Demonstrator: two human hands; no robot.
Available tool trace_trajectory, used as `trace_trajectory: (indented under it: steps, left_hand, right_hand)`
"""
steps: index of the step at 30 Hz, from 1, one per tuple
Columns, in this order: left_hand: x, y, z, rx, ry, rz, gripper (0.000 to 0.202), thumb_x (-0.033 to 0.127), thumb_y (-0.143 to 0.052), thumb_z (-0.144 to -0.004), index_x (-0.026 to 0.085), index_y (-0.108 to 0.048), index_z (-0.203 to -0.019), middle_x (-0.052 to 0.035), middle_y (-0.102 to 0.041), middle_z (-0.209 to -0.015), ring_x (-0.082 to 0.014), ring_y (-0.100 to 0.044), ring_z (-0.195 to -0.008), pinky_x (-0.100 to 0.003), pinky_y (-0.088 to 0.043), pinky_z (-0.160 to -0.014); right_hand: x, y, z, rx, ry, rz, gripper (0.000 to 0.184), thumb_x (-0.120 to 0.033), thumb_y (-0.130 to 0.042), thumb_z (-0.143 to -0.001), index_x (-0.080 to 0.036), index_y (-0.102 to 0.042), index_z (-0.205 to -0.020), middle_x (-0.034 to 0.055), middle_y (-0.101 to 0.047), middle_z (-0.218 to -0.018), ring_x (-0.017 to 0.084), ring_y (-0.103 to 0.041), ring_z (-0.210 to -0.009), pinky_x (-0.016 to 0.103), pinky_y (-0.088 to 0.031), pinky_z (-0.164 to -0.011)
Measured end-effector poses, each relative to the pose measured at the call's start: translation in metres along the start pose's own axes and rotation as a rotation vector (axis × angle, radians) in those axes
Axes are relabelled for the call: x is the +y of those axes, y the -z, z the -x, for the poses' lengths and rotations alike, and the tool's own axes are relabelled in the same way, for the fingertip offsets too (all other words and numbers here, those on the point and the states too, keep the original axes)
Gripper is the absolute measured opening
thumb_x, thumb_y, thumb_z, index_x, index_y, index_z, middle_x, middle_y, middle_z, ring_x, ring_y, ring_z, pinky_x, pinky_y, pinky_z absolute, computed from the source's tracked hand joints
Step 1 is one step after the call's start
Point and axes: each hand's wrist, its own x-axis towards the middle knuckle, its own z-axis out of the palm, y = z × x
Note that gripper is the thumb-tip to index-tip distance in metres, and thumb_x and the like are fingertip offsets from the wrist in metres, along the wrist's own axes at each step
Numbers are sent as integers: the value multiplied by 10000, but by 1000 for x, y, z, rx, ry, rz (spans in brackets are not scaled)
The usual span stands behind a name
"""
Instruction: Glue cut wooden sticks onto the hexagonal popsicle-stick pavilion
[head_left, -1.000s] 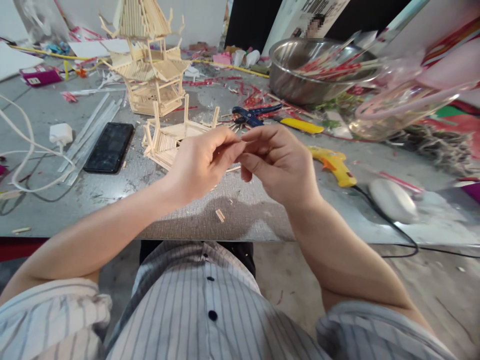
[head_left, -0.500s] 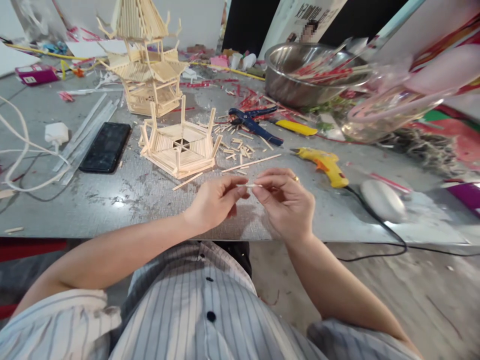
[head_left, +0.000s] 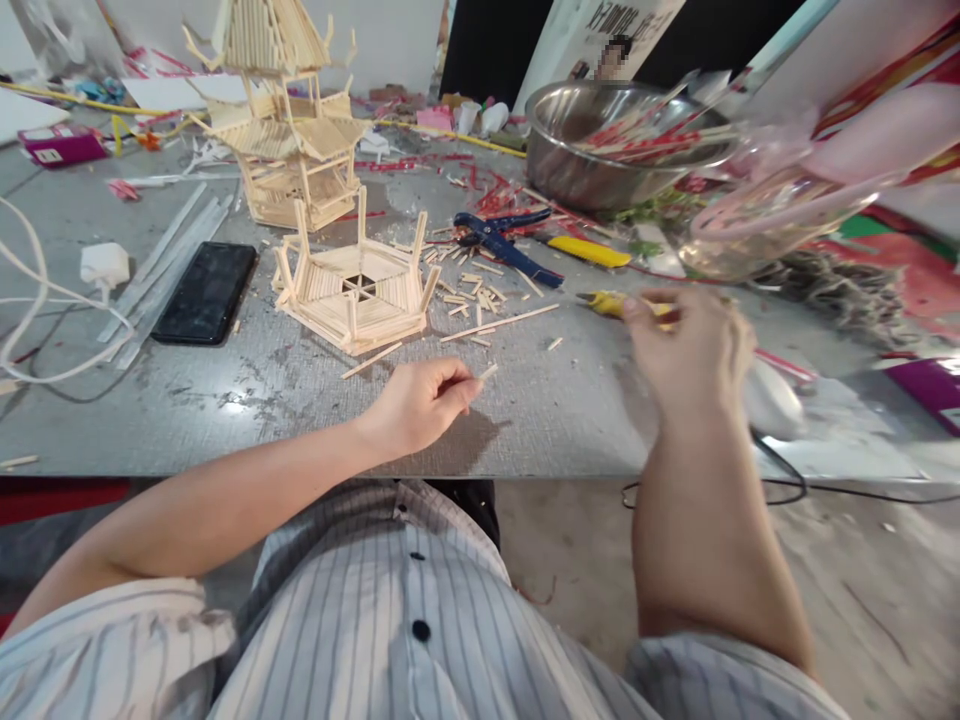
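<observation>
My left hand (head_left: 418,405) rests near the table's front edge, its fingers pinched on a short wooden stick (head_left: 487,372). My right hand (head_left: 690,350) hovers over the yellow glue gun (head_left: 609,303), blurred by motion, fingers curled above the gun's body. A hexagonal stick frame (head_left: 352,290) lies on the grey table (head_left: 247,390) just beyond my left hand. Behind it stands a tall stick pagoda model (head_left: 281,110). Several loose cut sticks (head_left: 480,295) lie scattered between the frame and the glue gun.
Blue cutters (head_left: 502,240) and a yellow-handled tool (head_left: 589,250) lie behind the sticks. A steel bowl (head_left: 600,140) and a glass bowl (head_left: 772,215) sit at the back right. A black phone (head_left: 204,292), a white charger (head_left: 105,265) and a white mouse-like object (head_left: 772,400) also lie here.
My right hand let go of the stick and swung right to the glue gun. My left hand kept the stick and dropped slightly toward the table.
</observation>
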Motion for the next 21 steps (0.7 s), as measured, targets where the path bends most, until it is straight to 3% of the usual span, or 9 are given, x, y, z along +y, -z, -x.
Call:
trace_trajectory:
  steps: [2, 5, 7, 15, 19, 21]
  left_hand:
    - [1, -1, 0, -9, 24, 1, 190, 216, -513, -881, 164, -535, -699, 7, -578, -622, -60, -475, -485, -169, -362, -471]
    - [2, -1, 0, -17, 69, 15, 178, 208, -522, -883, 162, -543, -712, 7, -585, -624, -54, -473, -472, -165, -364, -462]
    - [1, -1, -1, -19, 99, 19, 199, 212, -519, -890, 158, -540, -700, 0, -591, -624, -52, -476, -457, -166, -368, -452]
    - [2, 1, -6, -15, 248, 185, 196, 163, -506, -931, 134, -563, -746, 33, -571, -591, -26, -461, -350, -156, -356, -356]
    - [2, -1, -8, 6, 310, 318, 213, 131, -469, -958, 125, -554, -763, 44, -569, -572, -22, -452, -323, -159, -351, -326]
    - [3, -1, -8, 12, 331, 371, 218, 131, -459, -967, 125, -549, -768, 47, -570, -570, -23, -451, -320, -162, -349, -319]
  right_hand:
    - [17, -2, -19, -57, -165, 158, 442, -385, -547, -867, -135, -656, -1216, 243, -605, -1269, 317, -522, -1191, 447, -385, -933]
    - [33, -9, -34, -235, -324, 260, 516, -412, -561, -856, -119, -626, -1276, 277, -578, -1294, 351, -520, -1202, 461, -380, -910]
    - [39, -12, -37, -287, -361, 274, 540, -428, -577, -846, -128, -615, -1293, 276, -583, -1285, 351, -537, -1172, 452, -385, -884]
    - [42, -14, -41, -367, -342, 317, 580, -384, -579, -832, -100, -572, -1337, 251, -592, -1294, 315, -552, -1106, 394, -349, -810]
    - [52, -21, -43, -345, -258, 314, 434, -332, -606, -800, -101, -683, -1159, 216, -670, -1051, 261, -553, -884, 374, -346, -730]
    - [57, -23, -42, -284, -158, 211, 349, -341, -636, -771, -130, -699, -1041, 150, -656, -854, 231, -519, -748, 369, -344, -670]
